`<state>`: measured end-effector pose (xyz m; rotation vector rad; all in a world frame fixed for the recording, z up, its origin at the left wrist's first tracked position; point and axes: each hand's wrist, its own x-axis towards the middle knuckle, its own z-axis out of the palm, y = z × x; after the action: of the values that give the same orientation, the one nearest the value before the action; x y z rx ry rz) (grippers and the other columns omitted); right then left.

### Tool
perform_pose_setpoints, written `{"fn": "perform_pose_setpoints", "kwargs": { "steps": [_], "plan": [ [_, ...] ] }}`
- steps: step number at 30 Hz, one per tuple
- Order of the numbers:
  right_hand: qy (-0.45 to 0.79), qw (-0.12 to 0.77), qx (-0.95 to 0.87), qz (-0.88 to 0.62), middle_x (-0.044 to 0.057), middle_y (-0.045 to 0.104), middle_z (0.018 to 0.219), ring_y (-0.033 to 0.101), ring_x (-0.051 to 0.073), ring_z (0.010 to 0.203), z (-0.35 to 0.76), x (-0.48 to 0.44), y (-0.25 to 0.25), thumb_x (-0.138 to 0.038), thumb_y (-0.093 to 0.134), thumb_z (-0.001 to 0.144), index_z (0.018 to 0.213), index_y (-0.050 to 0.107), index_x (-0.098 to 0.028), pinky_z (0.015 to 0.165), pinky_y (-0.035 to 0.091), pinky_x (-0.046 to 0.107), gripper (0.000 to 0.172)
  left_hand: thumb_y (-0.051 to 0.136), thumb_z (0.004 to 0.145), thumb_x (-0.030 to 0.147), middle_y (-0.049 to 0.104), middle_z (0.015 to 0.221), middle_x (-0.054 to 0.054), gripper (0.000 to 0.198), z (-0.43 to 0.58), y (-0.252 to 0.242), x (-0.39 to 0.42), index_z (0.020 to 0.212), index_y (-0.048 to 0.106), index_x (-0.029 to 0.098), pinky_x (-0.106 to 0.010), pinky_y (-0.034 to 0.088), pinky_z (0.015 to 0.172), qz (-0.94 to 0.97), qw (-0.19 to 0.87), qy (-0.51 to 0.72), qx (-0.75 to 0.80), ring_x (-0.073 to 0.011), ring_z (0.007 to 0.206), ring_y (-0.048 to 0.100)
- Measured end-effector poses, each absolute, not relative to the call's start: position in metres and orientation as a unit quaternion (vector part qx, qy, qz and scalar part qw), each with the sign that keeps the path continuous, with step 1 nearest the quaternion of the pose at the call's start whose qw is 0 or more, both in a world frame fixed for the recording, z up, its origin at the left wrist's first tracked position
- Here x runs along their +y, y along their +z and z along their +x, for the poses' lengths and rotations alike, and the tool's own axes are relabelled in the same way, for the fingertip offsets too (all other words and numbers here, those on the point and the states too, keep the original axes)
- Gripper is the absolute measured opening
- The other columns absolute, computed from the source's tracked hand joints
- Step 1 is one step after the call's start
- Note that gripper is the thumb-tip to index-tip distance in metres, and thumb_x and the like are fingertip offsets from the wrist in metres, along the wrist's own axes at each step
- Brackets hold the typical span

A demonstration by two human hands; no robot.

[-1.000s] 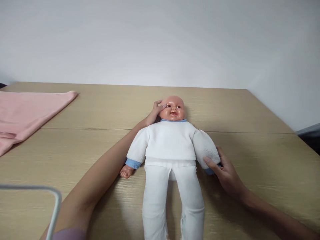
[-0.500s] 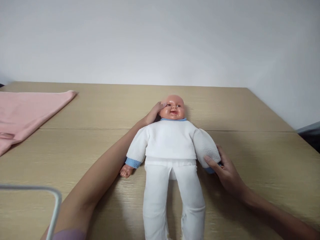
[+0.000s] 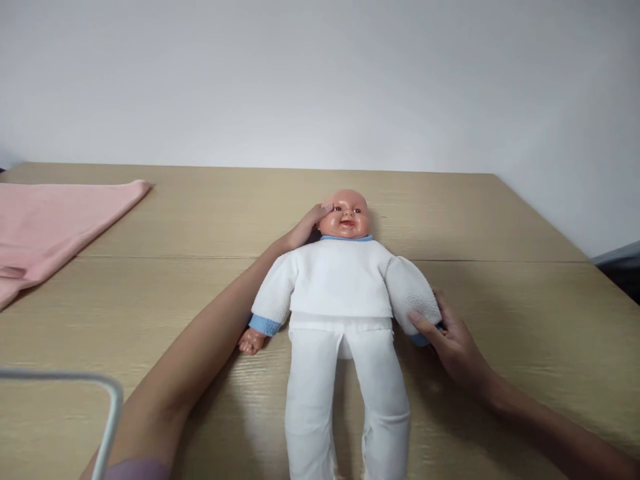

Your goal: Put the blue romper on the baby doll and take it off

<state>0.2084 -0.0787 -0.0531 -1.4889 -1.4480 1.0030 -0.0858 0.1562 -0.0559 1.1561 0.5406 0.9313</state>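
Observation:
A baby doll (image 3: 343,280) lies on its back on the wooden table, head toward the far edge. It wears a white fleece top with blue collar and cuffs, and white trousers. My left hand (image 3: 311,223) holds the side of the doll's head, thumb by its eye and the other fingers mostly hidden behind. Around the doll's sleeve end on the right, my right hand (image 3: 453,340) is closed, with the thumb on top of the fleece. The doll's hand on that side is hidden; its other one shows beside my left forearm.
A pink cloth (image 3: 60,227) lies at the left of the wooden table (image 3: 210,200). A white bent rod or cable (image 3: 113,400) crosses the near left corner. Behind the table stands a pale wall (image 3: 320,80). Something dark (image 3: 623,270) shows past the right edge.

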Motion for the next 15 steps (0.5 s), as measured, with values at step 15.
{"fn": "perform_pose_setpoints", "kwargs": {
  "steps": [15],
  "plan": [
    [0.399,0.406,-0.57,-0.592,0.009,0.08,0.129,0.076,0.03,0.11,0.2064,-0.0784,-0.0487,-0.066,0.073,0.1,0.137,0.067,-0.025,0.095,0.063,0.036,0.055,0.073,0.102,0.058,0.083,0.133,-0.01,0.047,-0.0852,-0.0539,0.1546,0.127,0.081,0.019,-0.048,0.041,0.13,0.513,0.708,0.413,0.255,-0.0387,0.143,0.067]
  ]
}}
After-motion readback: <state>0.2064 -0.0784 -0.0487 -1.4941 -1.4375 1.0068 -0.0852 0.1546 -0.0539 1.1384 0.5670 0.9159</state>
